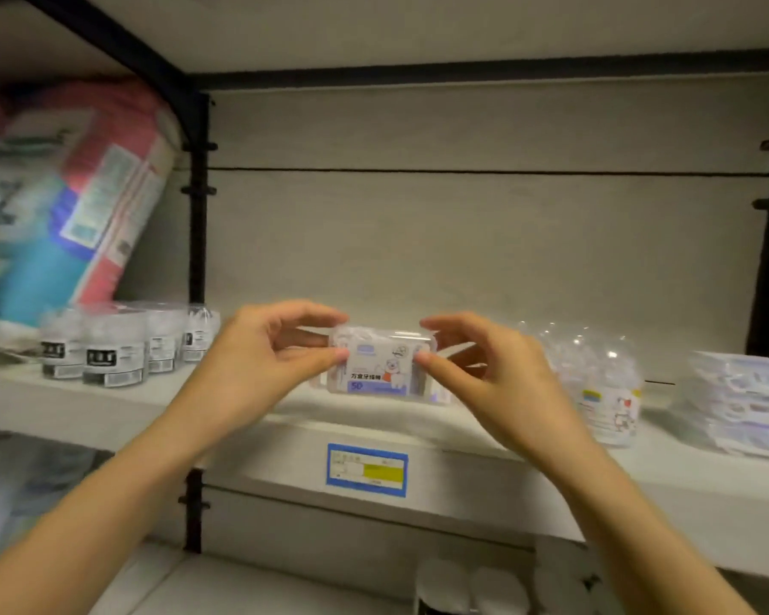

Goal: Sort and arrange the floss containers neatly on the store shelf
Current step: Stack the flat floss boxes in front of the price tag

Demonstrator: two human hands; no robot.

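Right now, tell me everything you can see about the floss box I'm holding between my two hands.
The floss box is a small rectangular case of clear plastic with pale floss picks showing inside. Its front label has a cartoon bear, dark Chinese lettering and a purple band reading 50. It stands upright, label toward the camera, at the middle of the shelf. The left hand pinches its left end and the right hand its right end. Whether its base rests on the shelf is unclear.

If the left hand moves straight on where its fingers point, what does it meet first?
The left hand points right, already touching the clear floss box; beyond it comes the right hand.
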